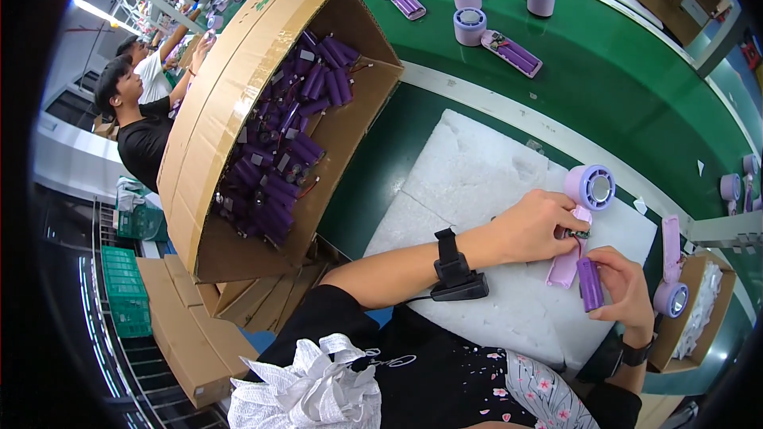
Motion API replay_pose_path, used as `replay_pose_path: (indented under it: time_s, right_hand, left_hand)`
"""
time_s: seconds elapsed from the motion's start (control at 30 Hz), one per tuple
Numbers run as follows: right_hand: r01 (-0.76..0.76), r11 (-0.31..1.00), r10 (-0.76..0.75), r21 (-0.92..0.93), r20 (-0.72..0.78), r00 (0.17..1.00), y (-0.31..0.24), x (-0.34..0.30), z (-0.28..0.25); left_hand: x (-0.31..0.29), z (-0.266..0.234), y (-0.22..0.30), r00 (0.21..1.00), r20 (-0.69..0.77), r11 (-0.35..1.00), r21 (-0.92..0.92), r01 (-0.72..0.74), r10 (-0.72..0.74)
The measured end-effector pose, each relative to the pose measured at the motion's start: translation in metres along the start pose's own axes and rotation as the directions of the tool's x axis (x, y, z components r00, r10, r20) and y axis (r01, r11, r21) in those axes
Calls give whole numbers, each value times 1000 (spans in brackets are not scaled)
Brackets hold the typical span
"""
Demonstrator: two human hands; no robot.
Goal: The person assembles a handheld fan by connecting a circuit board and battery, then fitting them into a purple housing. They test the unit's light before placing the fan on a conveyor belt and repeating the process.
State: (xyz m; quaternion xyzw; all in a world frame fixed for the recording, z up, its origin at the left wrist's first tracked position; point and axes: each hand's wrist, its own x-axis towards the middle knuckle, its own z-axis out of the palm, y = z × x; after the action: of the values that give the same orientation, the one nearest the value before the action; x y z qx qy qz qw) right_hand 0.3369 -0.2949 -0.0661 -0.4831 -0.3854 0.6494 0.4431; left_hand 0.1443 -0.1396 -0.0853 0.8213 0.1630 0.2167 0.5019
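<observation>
On a white foam sheet (445, 183) lies a lilac handheld fan (590, 187) with its pink handle shell opened, a small green circuit board (578, 233) showing inside. My left hand (528, 226) reaches across from the left, its fingers closed on the handle around the board. Just below, my right hand (624, 290) pinches a purple battery pack (589, 284) between thumb and fingers. The pack is upright beside the open handle, its top end close to the board. Thin wires appear between board and pack, partly hidden by my left fingers.
A big tilted cardboard box (214, 111) of purple battery packs (278, 151) stands at left. Several opened fans (470, 25) lie on the green conveyor belt (604, 71) beyond. Another fan (671, 299) and a carton (699, 314) sit at right. Co-workers (143, 111) stand far left.
</observation>
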Motion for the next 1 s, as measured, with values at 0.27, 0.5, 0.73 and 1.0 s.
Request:
replay_pose_path:
  time_s: [0.27, 0.5, 0.73, 1.0]
  right_hand:
    - [216, 738, -295, -640, -19, 955, 19, 10, 23]
    - [279, 503, -470, -818, 12, 883, 18, 17, 41]
    - [221, 485, -425, -846, -7, 905, 10, 10, 52]
    - [186, 452, -428, -873, -29, 903, 10, 5, 53]
  left_hand:
    - [1, -2, -1, 996, 21, 989, 113, -93, 91]
    - [-2, -11, -2, 991, 56, 987, 101, -128, 123]
    - [-7, -12, -4, 988, 51, 980, 128, -153, 148]
    - [-3, -14, -2, 985, 104, 980, 129, -151, 138]
